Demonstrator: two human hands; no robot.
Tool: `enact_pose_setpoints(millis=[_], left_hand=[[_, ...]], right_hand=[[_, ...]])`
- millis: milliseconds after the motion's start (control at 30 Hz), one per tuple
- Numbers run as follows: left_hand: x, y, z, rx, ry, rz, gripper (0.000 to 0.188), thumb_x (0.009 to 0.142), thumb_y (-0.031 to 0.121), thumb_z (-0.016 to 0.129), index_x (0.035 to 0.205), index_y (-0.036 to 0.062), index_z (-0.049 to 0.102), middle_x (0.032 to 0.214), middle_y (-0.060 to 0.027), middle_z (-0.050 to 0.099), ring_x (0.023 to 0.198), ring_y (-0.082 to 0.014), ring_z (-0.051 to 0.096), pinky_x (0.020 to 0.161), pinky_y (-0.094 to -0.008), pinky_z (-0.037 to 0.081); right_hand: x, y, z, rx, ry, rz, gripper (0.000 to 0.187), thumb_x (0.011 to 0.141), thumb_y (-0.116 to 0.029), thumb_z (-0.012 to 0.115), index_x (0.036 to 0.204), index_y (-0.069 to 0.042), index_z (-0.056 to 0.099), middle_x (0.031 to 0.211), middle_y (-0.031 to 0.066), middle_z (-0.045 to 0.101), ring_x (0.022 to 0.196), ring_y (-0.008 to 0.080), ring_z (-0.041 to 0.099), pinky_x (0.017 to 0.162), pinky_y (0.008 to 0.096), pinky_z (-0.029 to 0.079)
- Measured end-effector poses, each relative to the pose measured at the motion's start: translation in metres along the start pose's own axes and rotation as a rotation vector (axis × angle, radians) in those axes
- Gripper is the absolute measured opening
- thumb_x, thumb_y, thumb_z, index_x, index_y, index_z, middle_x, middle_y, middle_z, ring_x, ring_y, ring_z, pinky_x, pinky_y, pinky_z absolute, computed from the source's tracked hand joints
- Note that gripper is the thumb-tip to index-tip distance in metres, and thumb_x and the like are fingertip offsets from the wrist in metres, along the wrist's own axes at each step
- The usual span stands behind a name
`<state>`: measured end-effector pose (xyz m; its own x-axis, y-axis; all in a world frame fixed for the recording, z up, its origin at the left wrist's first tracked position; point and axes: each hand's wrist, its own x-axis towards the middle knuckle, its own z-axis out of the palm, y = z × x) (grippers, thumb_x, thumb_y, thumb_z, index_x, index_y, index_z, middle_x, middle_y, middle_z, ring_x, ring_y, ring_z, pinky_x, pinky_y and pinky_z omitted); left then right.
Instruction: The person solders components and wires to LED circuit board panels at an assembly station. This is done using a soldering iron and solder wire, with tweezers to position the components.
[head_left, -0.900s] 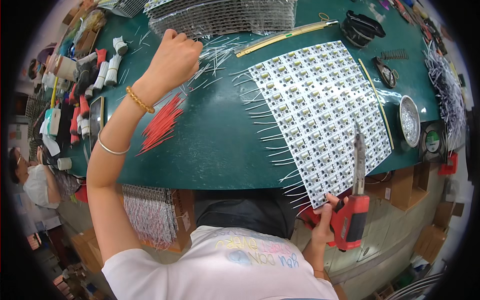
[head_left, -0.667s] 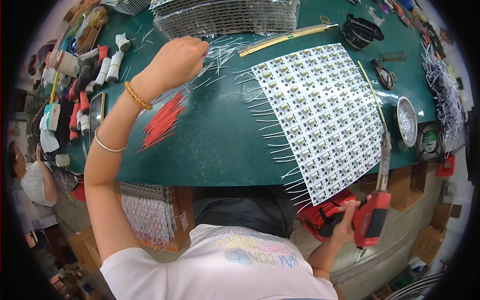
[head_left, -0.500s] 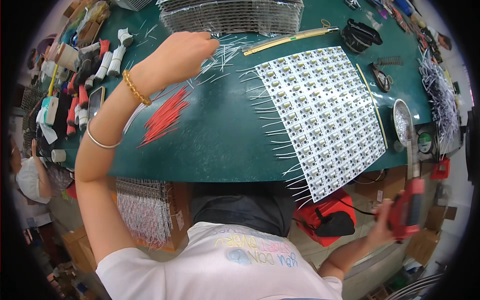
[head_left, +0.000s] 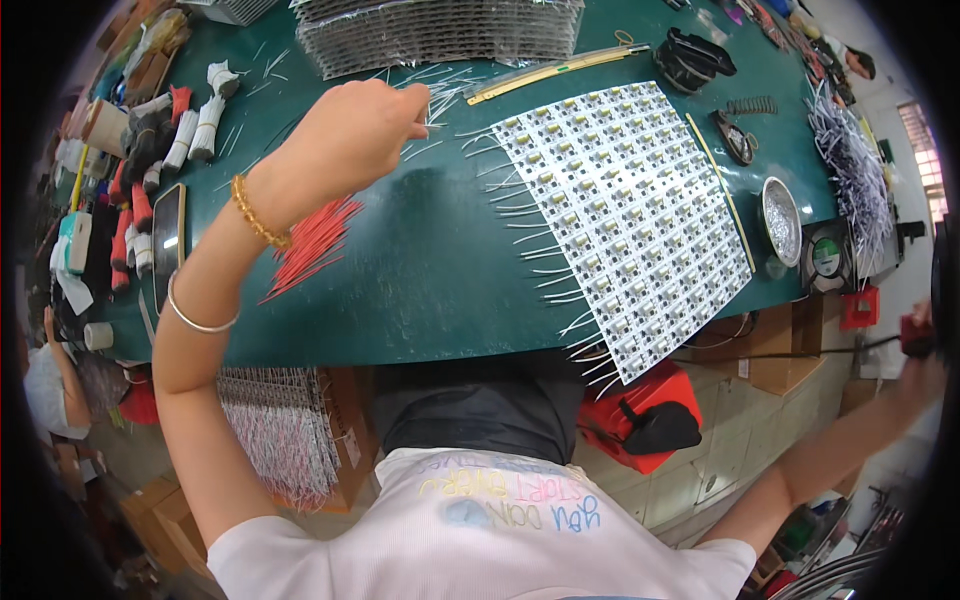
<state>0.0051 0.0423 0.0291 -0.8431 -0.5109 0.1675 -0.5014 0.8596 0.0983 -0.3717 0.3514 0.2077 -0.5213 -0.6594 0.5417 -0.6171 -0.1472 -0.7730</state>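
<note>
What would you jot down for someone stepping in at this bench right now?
Left hand: closed over the loose white wires at the far side of the green table.
Right hand: far out to the right, off the table, blurred; a red tool seems to be in it.
Panel of small circuit boards: flat on the table, white leads along its left edge.
Red wires: heaped under the left wrist.

Left hand (head_left: 355,130) raised forward, fingers pinched closed; right hand (head_left: 920,345) extended far right at the rim, blurred, grip indistinct.
</note>
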Motion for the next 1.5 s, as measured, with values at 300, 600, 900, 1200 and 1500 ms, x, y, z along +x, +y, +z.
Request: enact_pose_setpoints(millis=[300, 600, 900, 1200, 1500], left_hand=[[0.02, 0.001, 0.031, -0.647, 0.178, -0.204, 0.013, 0.08, 0.01, 0.061, 0.077, -0.0016, 0.057, 0.062, -0.0067, 0.057, 0.056, -0.0109, 0.049, 0.053, -0.0252, 0.04], [0.065, 0.029, 0.061, -0.891, 0.075, -0.433, 0.015, 0.082, 0.012, 0.061, 0.079, -0.0017, 0.059, 0.062, -0.0033, 0.056, 0.046, -0.0061, 0.046, 0.042, -0.0224, 0.035], [0.057, 0.012, 0.048, -0.834, 0.068, -0.543, 0.013, 0.08, 0.011, 0.062, 0.079, -0.0023, 0.06, 0.063, -0.0092, 0.06, 0.054, -0.0134, 0.054, 0.052, -0.0262, 0.042], [0.032, 0.003, 0.044, -0.465, 0.113, -0.354, 0.011, 0.079, 0.01, 0.062, 0.079, -0.0001, 0.059, 0.067, -0.0121, 0.059, 0.058, -0.0255, 0.056, 0.055, -0.0314, 0.043], [0.028, 0.009, 0.044, 0.026, 0.287, -0.087, 0.01, 0.077, 0.011, 0.063, 0.08, 0.0028, 0.06, 0.078, -0.0097, 0.055, 0.073, -0.0264, 0.055, 0.062, -0.0332, 0.044]], right_hand=[[-0.052, 0.06, 0.168, 0.493, -0.216, 0.474, 0.042, 0.093, -0.025, 0.046, 0.121, 0.005, 0.04, 0.055, 0.0037, 0.045, 0.046, 0.0145, 0.051, 0.048, 0.0243, 0.044], [-0.052, 0.075, 0.217, 0.322, -0.399, 0.585, 0.043, 0.093, -0.024, 0.044, 0.121, 0.008, 0.039, 0.069, 0.0115, 0.056, 0.053, 0.0207, 0.06, 0.052, 0.0287, 0.05], [-0.08, 0.065, 0.173, 0.124, 0.028, 0.369, 0.05, 0.081, -0.014, 0.058, 0.118, 0.014, 0.04, 0.054, 0.0052, 0.046, 0.043, 0.0136, 0.046, 0.048, 0.0272, 0.044], [-0.137, 0.084, 0.112, 0.047, 0.218, 0.248, 0.046, 0.077, -0.002, 0.055, 0.119, 0.013, 0.039, 0.057, 0.0088, 0.05, 0.044, 0.0143, 0.047, 0.052, 0.0289, 0.046], [-0.184, 0.109, 0.125, 0.029, 0.378, 0.278, 0.042, 0.074, 0.007, 0.05, 0.116, 0.013, 0.042, 0.058, 0.0086, 0.053, 0.048, 0.0146, 0.05, 0.054, 0.0283, 0.047]])
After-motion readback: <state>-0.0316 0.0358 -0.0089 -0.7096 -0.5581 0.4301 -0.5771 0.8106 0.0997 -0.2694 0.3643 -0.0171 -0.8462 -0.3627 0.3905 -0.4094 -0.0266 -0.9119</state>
